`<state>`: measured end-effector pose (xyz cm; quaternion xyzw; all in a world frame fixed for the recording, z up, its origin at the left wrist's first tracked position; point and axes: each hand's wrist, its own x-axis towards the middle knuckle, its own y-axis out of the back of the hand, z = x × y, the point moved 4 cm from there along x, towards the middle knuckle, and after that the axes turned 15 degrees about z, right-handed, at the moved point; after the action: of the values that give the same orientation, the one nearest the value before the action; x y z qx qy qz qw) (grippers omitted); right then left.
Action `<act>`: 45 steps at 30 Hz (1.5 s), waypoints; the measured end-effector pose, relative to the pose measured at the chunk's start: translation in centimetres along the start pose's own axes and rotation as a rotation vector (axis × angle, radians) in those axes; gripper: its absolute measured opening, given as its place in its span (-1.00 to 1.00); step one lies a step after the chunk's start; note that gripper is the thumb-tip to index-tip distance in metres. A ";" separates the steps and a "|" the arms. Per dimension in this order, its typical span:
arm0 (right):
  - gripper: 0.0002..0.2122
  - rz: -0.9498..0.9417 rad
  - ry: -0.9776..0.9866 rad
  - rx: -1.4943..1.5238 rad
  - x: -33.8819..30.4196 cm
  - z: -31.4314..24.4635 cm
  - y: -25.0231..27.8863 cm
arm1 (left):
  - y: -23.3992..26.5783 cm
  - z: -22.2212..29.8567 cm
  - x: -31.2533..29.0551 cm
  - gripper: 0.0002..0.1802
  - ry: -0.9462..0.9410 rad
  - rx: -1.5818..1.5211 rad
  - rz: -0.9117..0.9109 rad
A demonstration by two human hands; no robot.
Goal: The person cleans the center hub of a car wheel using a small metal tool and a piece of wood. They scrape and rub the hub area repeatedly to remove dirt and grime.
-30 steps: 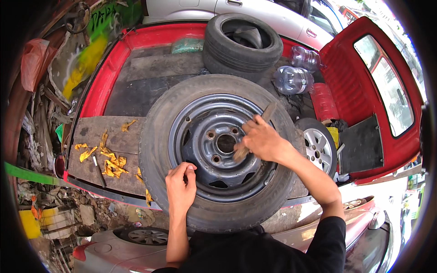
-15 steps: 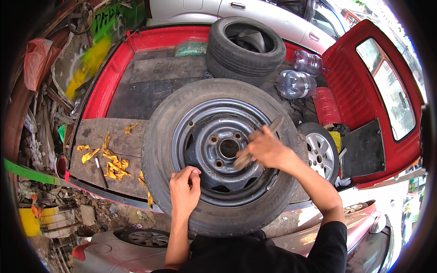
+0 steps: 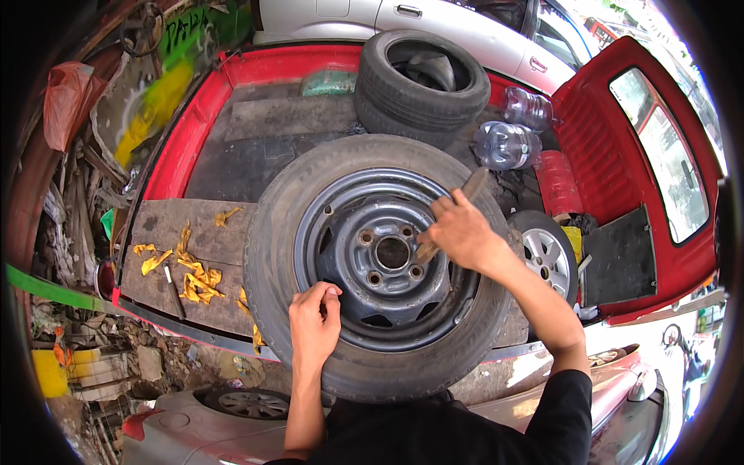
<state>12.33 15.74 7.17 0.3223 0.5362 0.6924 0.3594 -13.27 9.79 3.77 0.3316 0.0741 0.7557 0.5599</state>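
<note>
A black tyre (image 3: 298,205) lies flat in front of me, mounted on a dark grey steel wheel rim (image 3: 364,298) with bolt holes around an open centre. My right hand (image 3: 463,235) is closed around a worn wooden-handled brush (image 3: 475,184). The brush's handle points up and away to the right, and its lower end is near the rim's centre hole. My left hand (image 3: 314,322) rests over the near left side of the tyre, beside the rim edge. Its fingers are curled with thumb and forefinger together; whatever they may hold is hidden.
Yellow scraps (image 3: 200,283) and a marker-like stick (image 3: 174,293) lie on the wooden board (image 3: 155,221) at left. Stacked tyres (image 3: 418,93), clear plastic bottles (image 3: 505,146) and a silver alloy wheel (image 3: 545,252) stand beyond and right. The red truck bed wall (image 3: 182,128) borders them.
My right hand has moved slightly up and right with the brush, whose lower end has shifted away from the near side of the hub. My left hand stays in place.
</note>
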 end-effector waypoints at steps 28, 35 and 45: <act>-0.67 0.327 0.247 0.433 -2.7 1.8 -4.8 | -5.0 3.9 -8.2 -0.77 0.214 0.157 0.235; -0.66 0.309 0.279 0.515 -2.0 0.7 -5.1 | -4.9 4.4 -8.0 -0.78 0.186 0.214 0.275; -0.66 0.285 0.300 0.604 -2.1 0.4 -3.8 | -4.9 4.3 -7.9 -0.78 0.188 0.172 0.252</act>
<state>14.36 14.84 3.44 0.3805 0.7129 0.5854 0.0653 -5.64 3.35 1.38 0.3129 0.1482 0.8383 0.4211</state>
